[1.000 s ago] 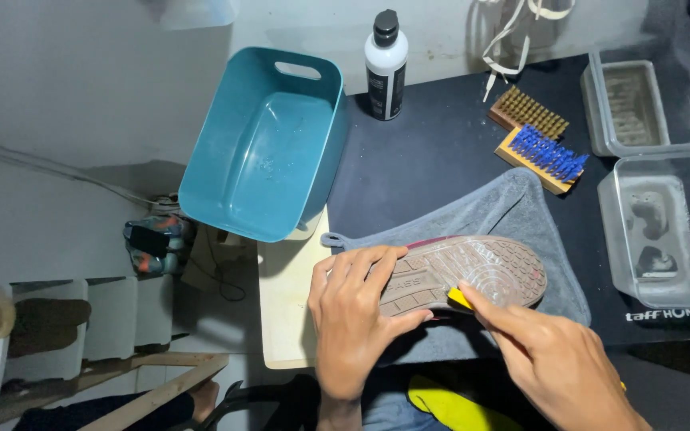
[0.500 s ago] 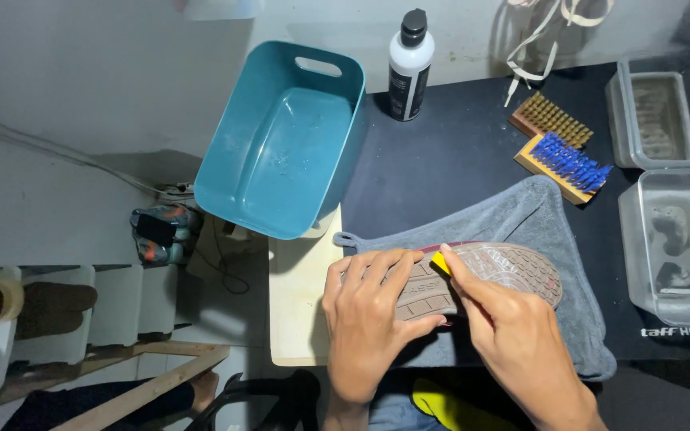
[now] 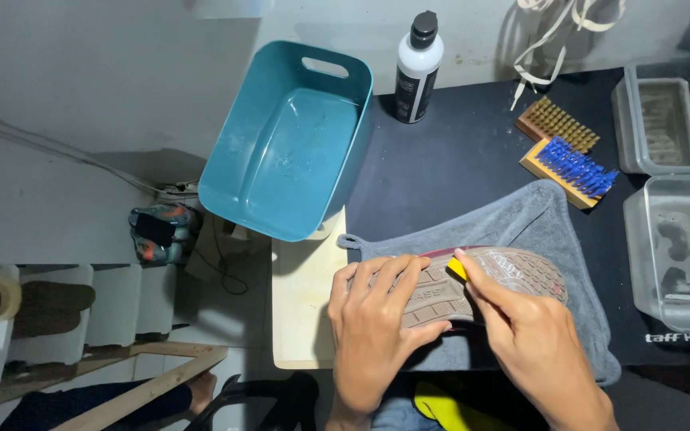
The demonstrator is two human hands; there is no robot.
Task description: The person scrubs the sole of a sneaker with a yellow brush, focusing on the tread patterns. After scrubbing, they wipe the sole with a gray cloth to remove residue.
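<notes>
A shoe (image 3: 513, 275) lies sole-up on a grey towel (image 3: 537, 219) on the dark table. My left hand (image 3: 377, 327) grips the heel end of the sole, fingers spread over it. My right hand (image 3: 525, 335) pinches a small yellow piece (image 3: 458, 267) and presses it against the middle of the sole. Most of the yellow piece is hidden under my fingers.
An empty teal plastic tub (image 3: 289, 144) hangs over the table's left edge. A white bottle with a black cap (image 3: 418, 68) stands behind. Two brushes (image 3: 570, 152), one with blue bristles, lie at the right, beside two clear plastic containers (image 3: 672, 247). A pale board (image 3: 305, 295) sits left of the towel.
My right hand has slid the yellow piece from the sole's near edge to its far edge and back toward the middle. My left hand stays on the heel.
</notes>
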